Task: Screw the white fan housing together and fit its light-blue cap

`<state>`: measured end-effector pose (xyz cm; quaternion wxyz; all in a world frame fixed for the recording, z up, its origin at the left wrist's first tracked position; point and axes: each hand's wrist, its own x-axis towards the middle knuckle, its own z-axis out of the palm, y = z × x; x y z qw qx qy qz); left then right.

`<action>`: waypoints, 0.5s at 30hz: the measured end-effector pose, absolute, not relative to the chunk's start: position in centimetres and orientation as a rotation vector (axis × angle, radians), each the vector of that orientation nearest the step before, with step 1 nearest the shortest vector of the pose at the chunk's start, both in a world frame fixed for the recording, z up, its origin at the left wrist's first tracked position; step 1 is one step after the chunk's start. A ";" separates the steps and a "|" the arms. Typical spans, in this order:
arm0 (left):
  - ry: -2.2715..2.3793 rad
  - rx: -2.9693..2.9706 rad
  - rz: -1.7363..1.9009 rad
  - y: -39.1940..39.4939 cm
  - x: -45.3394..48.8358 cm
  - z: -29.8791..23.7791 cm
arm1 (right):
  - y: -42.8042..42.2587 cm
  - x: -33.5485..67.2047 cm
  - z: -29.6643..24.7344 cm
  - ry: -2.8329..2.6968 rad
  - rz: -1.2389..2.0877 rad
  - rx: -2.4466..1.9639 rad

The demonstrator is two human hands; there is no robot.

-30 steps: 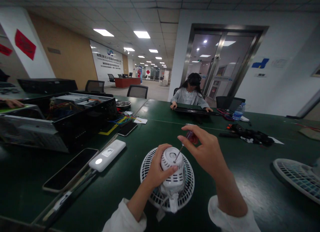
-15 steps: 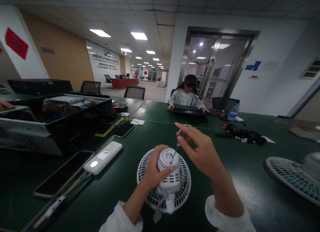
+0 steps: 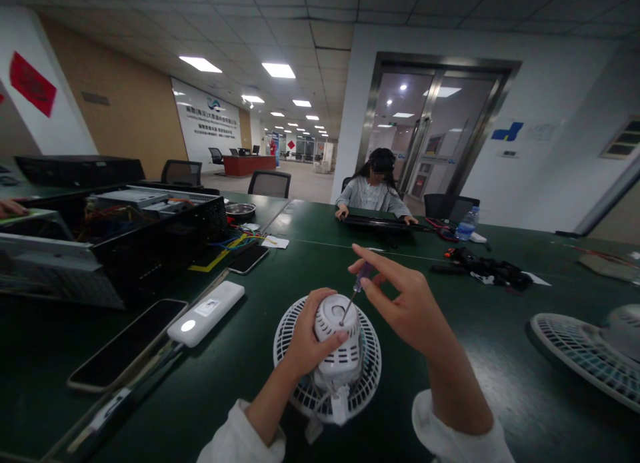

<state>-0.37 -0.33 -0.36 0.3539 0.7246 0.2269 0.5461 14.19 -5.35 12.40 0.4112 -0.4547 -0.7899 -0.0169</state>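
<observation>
A white fan lies grille-down on the dark green table, its motor housing facing up. My left hand is wrapped around the housing's left side, thumb across the front. In my right hand is a small screwdriver with a clear purplish handle, pinched by the fingers while the index finger stretches out past it. The shaft slants down to the left, and its tip sits at a hole on the housing's top. A white cord and plug hang at the fan's near side.
To the left lie a white power bank, a phone and another phone. An opened computer case stands beyond. Another fan is at right. Across the table, a person handles a black panel; a water bottle stands nearby.
The fingers of my right hand have shifted slightly around the screwdriver's handle, leaving more of it visible. My left hand and the fan stay in place.
</observation>
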 end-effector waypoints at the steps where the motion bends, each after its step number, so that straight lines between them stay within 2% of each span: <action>1: 0.587 1.869 1.411 -0.3 -0.4 -0.4 | -5.4 14.2 12.4 -1.990 -0.051 -1.151; 6: 0.585 1.860 1.415 -0.3 -0.3 -0.4 | -5.2 13.9 12.3 -1.943 -0.201 -1.249; 12: 0.586 1.870 1.416 -0.3 -0.4 -0.3 | -5.6 14.3 12.5 -2.006 -0.052 -1.226; 15: 0.588 1.869 1.413 -0.3 -0.4 -0.3 | -5.4 14.5 12.4 -1.970 -0.100 -1.250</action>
